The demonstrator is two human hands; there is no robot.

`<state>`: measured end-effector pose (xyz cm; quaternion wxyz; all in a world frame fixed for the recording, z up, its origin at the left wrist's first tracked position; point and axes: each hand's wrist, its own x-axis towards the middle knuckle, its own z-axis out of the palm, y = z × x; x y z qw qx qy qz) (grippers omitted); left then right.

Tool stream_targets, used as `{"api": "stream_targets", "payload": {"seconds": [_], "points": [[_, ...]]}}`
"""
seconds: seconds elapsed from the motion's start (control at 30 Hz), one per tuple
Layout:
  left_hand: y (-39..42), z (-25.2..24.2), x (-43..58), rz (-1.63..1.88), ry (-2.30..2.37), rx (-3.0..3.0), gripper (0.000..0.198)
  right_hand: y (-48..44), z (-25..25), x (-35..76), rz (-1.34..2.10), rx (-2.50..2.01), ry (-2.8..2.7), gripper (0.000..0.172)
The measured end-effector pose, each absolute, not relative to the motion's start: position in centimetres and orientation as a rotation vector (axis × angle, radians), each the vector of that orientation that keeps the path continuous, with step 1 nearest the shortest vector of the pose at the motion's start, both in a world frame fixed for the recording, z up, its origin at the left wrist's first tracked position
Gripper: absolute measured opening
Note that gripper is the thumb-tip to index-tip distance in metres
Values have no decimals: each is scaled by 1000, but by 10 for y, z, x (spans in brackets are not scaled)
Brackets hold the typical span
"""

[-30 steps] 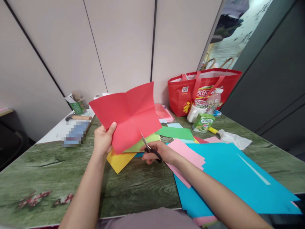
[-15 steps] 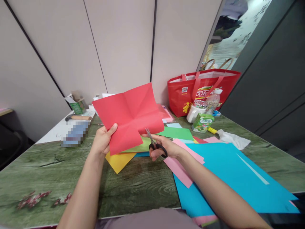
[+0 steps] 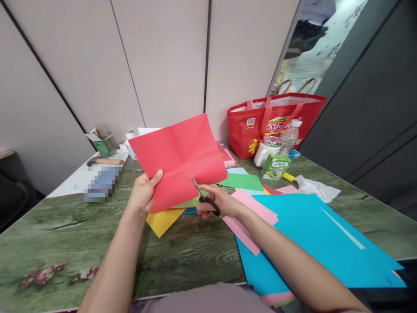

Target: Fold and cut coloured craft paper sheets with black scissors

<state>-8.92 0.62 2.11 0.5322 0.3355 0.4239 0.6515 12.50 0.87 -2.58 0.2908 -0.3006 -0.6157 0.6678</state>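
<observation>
A creased sheet of red paper [image 3: 179, 152] is held up over the table, its lower left edge pinched by my left hand [image 3: 143, 191] with the thumb on top. My right hand [image 3: 220, 202] grips scissors [image 3: 205, 198] by their black handles. The metal blades overlap the lower part of the red sheet and point up and left; whether they bite into the paper I cannot tell. Beneath the sheet lie a yellow paper [image 3: 164, 221] and a light green paper [image 3: 185, 203], both partly covered.
Blue paper [image 3: 312, 234] and pink strips [image 3: 249, 208] spread under my right forearm. Behind stand a red bag [image 3: 244, 134], a white mug [image 3: 265, 154], a plastic bottle [image 3: 289, 137] and a green drink carton [image 3: 276, 167]. A hammer [image 3: 106, 161] and small green box [image 3: 103, 147] lie at back left.
My right hand and the scissors have moved left, so the blades now sit further in over the red paper. The view has shifted slightly; my left hand keeps its hold.
</observation>
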Motion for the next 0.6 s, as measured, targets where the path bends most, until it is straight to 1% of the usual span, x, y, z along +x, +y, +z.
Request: {"api": "stream_targets", "payload": {"seconds": [0.17, 0.3, 0.47, 0.6], "points": [[6, 21, -88, 1643, 1024, 835, 41, 7, -27, 122, 1781, -821, -1588, 56], [6, 21, -86, 1637, 998, 873, 41, 7, -29, 121, 1776, -829, -1572, 49], [6, 21, -87, 1669, 1011, 870, 40, 8, -32, 121, 1805, -825, -1548, 47], [3, 22, -84, 1569, 1002, 926, 39, 7, -30, 120, 1775, -823, -1557, 45]]}}
